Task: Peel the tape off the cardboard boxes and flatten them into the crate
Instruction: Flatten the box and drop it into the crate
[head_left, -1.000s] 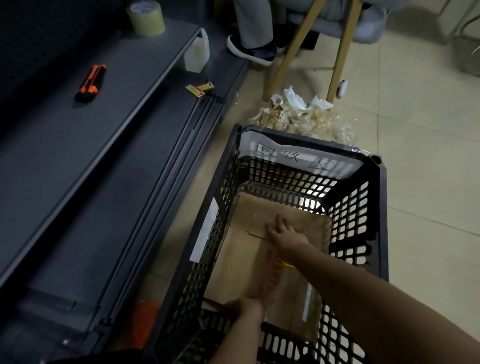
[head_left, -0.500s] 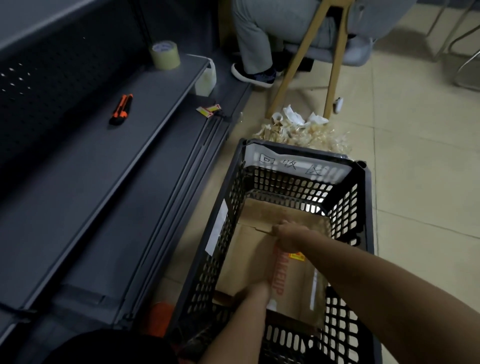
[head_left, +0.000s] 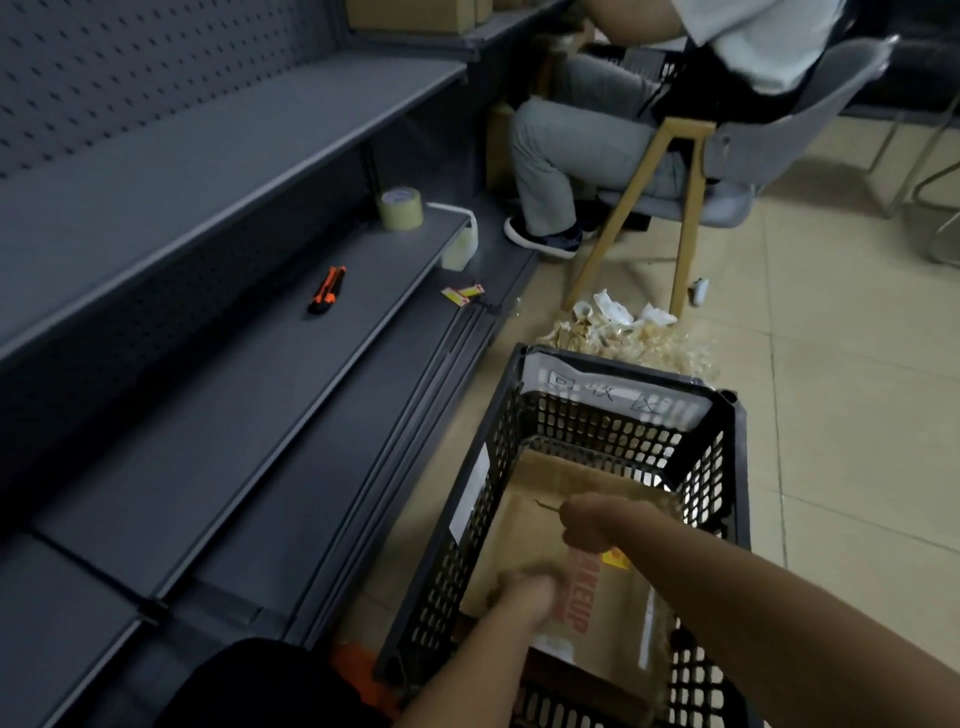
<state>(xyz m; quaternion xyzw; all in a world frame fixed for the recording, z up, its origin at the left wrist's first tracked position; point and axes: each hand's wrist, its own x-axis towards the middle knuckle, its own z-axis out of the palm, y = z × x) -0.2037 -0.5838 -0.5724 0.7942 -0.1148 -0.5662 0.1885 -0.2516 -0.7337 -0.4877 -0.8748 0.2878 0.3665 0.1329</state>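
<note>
Head view: flattened cardboard (head_left: 524, 551) flat in crate (head_left: 727, 467), long axis running near-to-far; both hands, left (head_left: 524, 597), right (head_left: 592, 525), blurred, grip unclear.

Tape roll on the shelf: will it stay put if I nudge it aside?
Probably: the tape roll sits flat on its end, so it should slide, not roll. It looks light, likely easy to knock over the shelf edge.

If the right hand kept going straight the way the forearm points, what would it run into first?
Most likely the flattened cardboard just beyond the knuckles of the right hand, since the forearm angles down into the crate. If it cleared that, the crate's perforated left wall comes next. Depth is hard to judge, and the hand is blurred.
</note>
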